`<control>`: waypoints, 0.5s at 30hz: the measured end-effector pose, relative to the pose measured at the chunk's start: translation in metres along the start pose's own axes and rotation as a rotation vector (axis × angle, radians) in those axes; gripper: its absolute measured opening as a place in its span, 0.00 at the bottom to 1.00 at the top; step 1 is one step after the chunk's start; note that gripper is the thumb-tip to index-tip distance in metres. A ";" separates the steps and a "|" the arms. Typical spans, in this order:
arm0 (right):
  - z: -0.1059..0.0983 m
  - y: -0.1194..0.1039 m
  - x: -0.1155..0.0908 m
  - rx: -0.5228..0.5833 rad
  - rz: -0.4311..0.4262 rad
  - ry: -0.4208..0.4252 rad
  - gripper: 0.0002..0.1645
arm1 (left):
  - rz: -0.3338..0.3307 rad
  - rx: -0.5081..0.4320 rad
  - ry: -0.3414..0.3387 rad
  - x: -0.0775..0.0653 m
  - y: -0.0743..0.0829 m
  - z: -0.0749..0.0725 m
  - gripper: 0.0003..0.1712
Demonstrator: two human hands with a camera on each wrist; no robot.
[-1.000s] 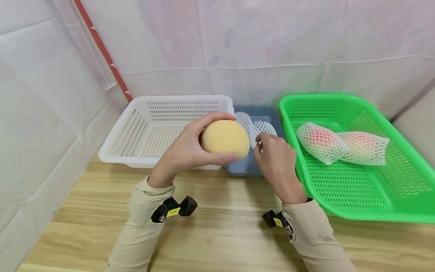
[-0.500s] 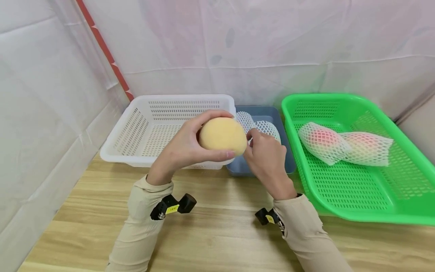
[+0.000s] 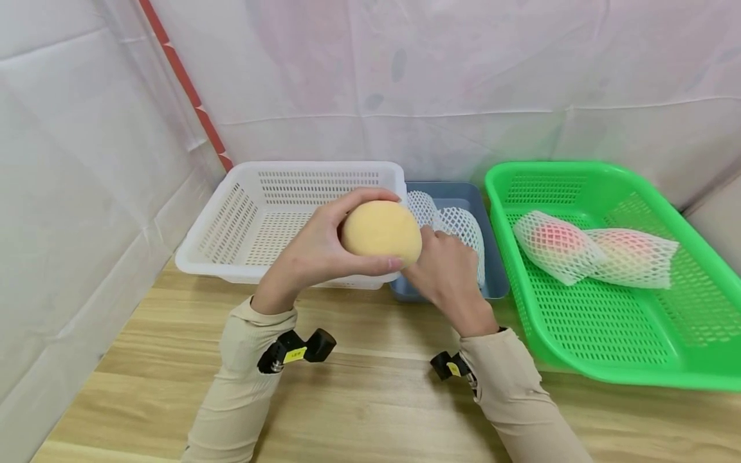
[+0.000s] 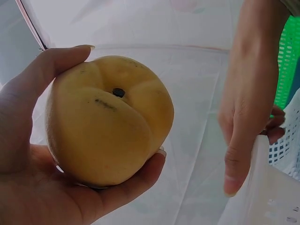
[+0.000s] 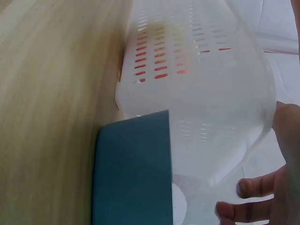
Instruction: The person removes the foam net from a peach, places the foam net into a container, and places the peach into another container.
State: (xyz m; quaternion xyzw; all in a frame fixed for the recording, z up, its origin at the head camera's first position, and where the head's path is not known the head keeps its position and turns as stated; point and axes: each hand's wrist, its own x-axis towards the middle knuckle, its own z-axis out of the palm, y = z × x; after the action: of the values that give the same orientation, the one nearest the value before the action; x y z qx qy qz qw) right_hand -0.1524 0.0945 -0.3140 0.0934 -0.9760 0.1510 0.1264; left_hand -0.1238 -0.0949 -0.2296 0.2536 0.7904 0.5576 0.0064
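My left hand (image 3: 315, 254) grips a yellow peach (image 3: 383, 233) between its thumb and fingers, above the near right corner of the white basket (image 3: 202, 267). In the left wrist view, the peach (image 4: 108, 126) shows a dark stem in its dimple. My right hand (image 3: 448, 270) is just right of the peach, at the basket's right rim. The left wrist view shows that right hand (image 4: 248, 103) with its thumb straight down inside the rim and loosely bent fingers on the outer side. Nothing shows between them.
A blue-grey tray (image 3: 494, 283) with white foam net sleeves (image 3: 463, 235) stands between the baskets. The green basket (image 3: 579, 366) on the right holds two netted peaches (image 3: 556, 241). Red shows through the white basket's slots (image 5: 159, 68). All stand on a wooden table (image 3: 370, 411).
My right hand has moved left from the net sleeves to the white basket's right rim. The left hand keeps its grip on the peach, almost unmoved.
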 end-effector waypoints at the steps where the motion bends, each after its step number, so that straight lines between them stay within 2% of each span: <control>1: 0.000 0.000 0.000 -0.013 0.000 -0.006 0.27 | -0.002 0.002 -0.001 0.000 0.000 0.000 0.37; 6: -0.001 -0.001 0.000 -0.044 -0.002 -0.019 0.33 | -0.008 0.005 -0.008 -0.001 0.000 -0.001 0.38; 15: 0.000 0.001 0.000 -0.036 -0.035 0.018 0.32 | -0.008 0.041 -0.020 -0.002 -0.001 -0.003 0.38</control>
State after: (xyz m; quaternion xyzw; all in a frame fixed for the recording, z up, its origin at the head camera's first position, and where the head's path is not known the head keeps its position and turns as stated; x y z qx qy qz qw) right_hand -0.1529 0.0949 -0.3143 0.1069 -0.9756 0.1319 0.1393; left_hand -0.1234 -0.0983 -0.2297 0.2560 0.8027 0.5386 0.0115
